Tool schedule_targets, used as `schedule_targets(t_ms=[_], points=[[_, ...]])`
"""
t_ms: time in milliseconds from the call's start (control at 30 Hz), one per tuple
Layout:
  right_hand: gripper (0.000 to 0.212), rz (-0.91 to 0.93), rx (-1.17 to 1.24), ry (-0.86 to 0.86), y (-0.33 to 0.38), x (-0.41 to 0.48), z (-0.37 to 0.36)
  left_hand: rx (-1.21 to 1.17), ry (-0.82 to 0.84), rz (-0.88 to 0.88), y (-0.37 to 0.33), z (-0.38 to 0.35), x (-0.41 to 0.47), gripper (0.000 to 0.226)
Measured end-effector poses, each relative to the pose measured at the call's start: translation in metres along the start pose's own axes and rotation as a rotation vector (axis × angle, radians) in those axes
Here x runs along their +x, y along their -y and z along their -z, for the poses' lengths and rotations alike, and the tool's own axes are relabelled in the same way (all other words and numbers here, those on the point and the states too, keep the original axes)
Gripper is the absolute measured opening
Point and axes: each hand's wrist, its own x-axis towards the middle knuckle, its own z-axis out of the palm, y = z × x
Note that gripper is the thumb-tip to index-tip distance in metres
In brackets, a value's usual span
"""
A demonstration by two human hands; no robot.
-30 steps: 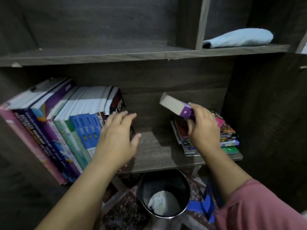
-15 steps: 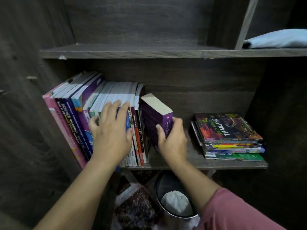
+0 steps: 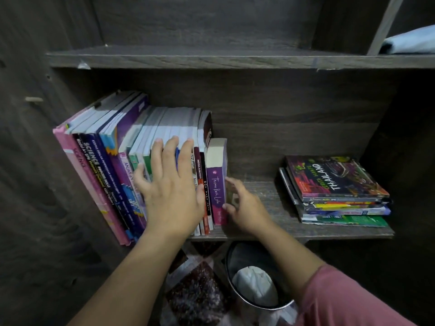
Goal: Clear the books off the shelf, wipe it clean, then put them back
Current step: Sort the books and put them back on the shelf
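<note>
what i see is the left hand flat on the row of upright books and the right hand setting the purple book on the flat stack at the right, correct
Not quite. In the head view the right hand sets the purple book upright at the right end of the row of upright books, not on the flat stack. The left hand is flat on that row.

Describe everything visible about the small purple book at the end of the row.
The purple book is a paperback, shorter than its neighbours, with white handwritten-style lettering down its spine and cream page edges on top. It stands upright on the shelf, last on the right of the row of books. Fingertips of the right hand touch its cover.
</note>
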Motion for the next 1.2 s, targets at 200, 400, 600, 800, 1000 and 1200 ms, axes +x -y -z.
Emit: schedule_targets(t_ms=[200,400,600,800,1000,1200], points=[[0.043,0.211,-0.551,-0.292,-0.037,-0.025,0.063,-0.030,-0.005,0.048,-0.009,-0.005,0.003,0.080],[0.070,-0.128,-0.805,-0.233,-0.099,-0.027,0.114,-0.057,0.000,0.078,-0.016,-0.007,0.006,0.080],[0.080,-0.224,-0.730,-0.109,-0.113,-0.012,0.117,-0.009,0.007,0.086,-0.021,-0.009,0.005,0.090],[0.077,-0.159,-0.744,-0.078,-0.120,-0.008,0.142,0.018,-0.015,0.039,-0.011,-0.012,0.003,0.094],[0.070,-0.122,-0.802,-0.062,-0.129,-0.009,0.141,0.025,-0.013,0.001,-0.006,-0.011,0.003,0.095],[0.073,-0.099,-0.597,-0.177,-0.122,-0.015,0.148,0.029,0.000,-0.012,-0.007,-0.007,0.002,0.093]])
